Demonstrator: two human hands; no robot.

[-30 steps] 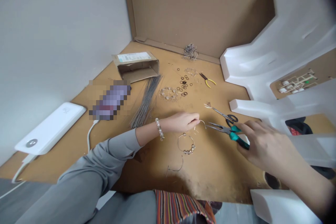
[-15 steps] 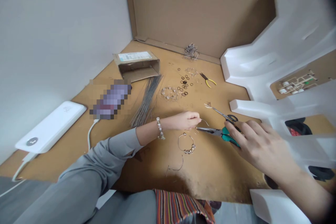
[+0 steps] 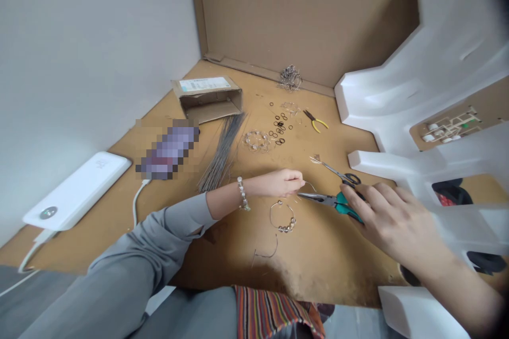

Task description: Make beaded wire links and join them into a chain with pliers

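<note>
Between the fingertips of my left hand (image 3: 284, 183) is a thin wire (image 3: 310, 185), its curved free end sticking out to the right. My right hand (image 3: 392, 214) grips teal-handled long-nose pliers (image 3: 322, 198), whose tips reach close to my left fingers; whether they touch the wire I cannot tell. Just below lies a wire ring with several clear beads (image 3: 287, 229). Nearer me is a loose bent piece of wire (image 3: 268, 256). Scissors with dark handles (image 3: 336, 170) rest right beyond the pliers.
A bundle of straight wires (image 3: 223, 153) lies by an open cardboard box (image 3: 210, 106). Beaded rings (image 3: 256, 141), small black rings (image 3: 280, 126), yellow-handled pliers (image 3: 316, 121) and a wire tangle (image 3: 290, 78) are farther back. A white power bank (image 3: 79, 190) sits left; white foam (image 3: 366, 100) stands right.
</note>
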